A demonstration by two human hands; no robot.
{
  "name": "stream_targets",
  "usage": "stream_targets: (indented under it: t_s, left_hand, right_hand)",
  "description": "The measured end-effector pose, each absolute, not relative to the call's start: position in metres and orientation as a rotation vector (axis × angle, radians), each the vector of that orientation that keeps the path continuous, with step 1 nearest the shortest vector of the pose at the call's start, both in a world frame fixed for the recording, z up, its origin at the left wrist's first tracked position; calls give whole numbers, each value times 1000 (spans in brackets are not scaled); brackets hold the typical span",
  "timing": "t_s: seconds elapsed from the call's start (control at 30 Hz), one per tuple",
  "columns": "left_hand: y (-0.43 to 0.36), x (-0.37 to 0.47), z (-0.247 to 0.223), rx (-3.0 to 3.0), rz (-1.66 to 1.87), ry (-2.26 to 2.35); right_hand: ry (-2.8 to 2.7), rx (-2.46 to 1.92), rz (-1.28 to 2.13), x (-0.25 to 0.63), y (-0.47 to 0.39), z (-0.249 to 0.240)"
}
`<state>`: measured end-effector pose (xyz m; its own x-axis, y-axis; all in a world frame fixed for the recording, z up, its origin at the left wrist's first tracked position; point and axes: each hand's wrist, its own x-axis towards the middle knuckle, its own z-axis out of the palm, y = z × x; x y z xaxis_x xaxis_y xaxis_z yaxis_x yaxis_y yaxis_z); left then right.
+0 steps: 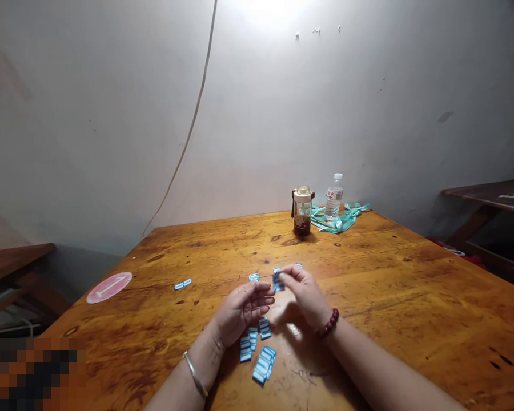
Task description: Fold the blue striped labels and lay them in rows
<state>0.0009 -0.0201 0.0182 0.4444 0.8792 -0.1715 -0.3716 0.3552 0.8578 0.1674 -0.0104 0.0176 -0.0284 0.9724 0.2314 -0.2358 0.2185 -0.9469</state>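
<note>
Our right hand pinches a small blue card between thumb and finger. Our left hand is loose, fingers a bit bent, at 8 o'clock from that card; we can't tell if they touch. More cards lie on the wood table at 6 o'clock from our hands. A cup stands at 12 o'clock from our right hand, beside a bottle.

The pink disc bears a white "1"; the bottle label is illegible.
</note>
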Motion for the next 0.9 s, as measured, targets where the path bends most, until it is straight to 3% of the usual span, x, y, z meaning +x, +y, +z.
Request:
stream_targets:
  t_s: [0.27, 0.6, 0.9]
  left_hand:
    - [-28, 10, 21, 786, 818, 610]
    - [-19, -3, 24, 772, 903, 646]
    - [-4, -17, 23, 617, 1132, 710]
  right_hand:
    - [-1174, -726, 1486, 146, -29, 13]
    - [-1442, -744, 1149, 147, -20, 9]
    - [-1226, -960, 847, 166, -15, 15]
